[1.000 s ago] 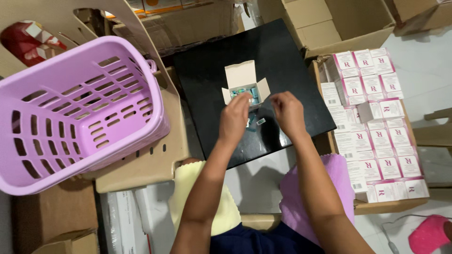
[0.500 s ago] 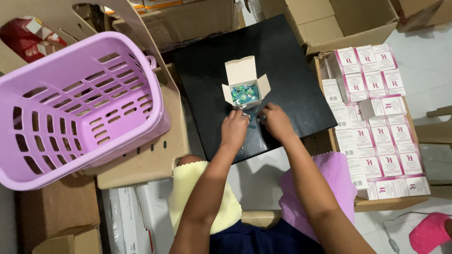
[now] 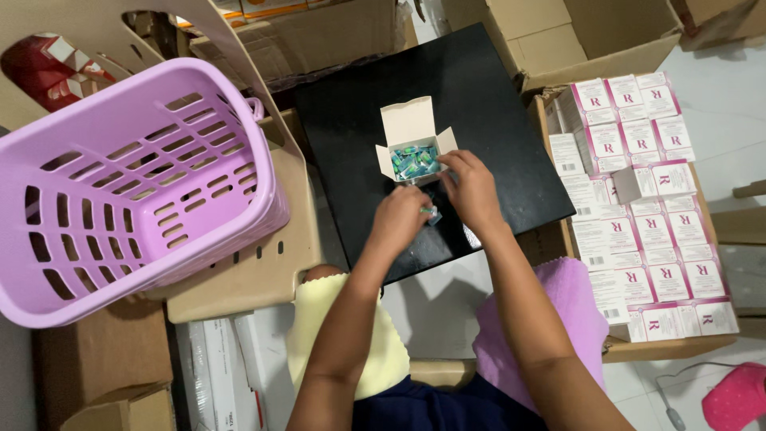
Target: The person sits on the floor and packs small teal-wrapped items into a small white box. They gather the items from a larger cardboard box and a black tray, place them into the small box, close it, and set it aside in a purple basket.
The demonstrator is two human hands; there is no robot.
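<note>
— Black board in the middle of the frame, that's her tabletop [image 3: 495, 120], and the small open carton [image 3: 415, 152] sits square in the centre of it, flaps splayed so the mouth faces up

— What's inside?

— Little teal sachets [image 3: 415, 162], packed side by side. With the lid flap standing up at the far side, both hands can come in from the near edge without knocking it

— And the hands?

— The left hand [image 3: 399, 219] is curled closed, just below the carton; a bit of teal shows at its fingertips, so I'd say it pinches a loose sachet [image 3: 432, 214]. The right hand [image 3: 471, 187] is bent over, fingertips at the carton's lower right corner, touching its flap or steadying it; I cannot tell whether it grips anything

— Why the basket so close?

— The lilac plastic basket [image 3: 136, 191] fills the left of the frame, tipped toward her on a folded cardboard piece [image 3: 263, 271], so its open side is within reach. On the right, a shallow cardboard tray [image 3: 670, 349] holds rows of closed white and pink cartons [image 3: 646, 199], laid flat and tight together, which keeps them from sliding

— Anything else?

— Brown boxes [image 3: 558, 32] along the top of the frame
</note>
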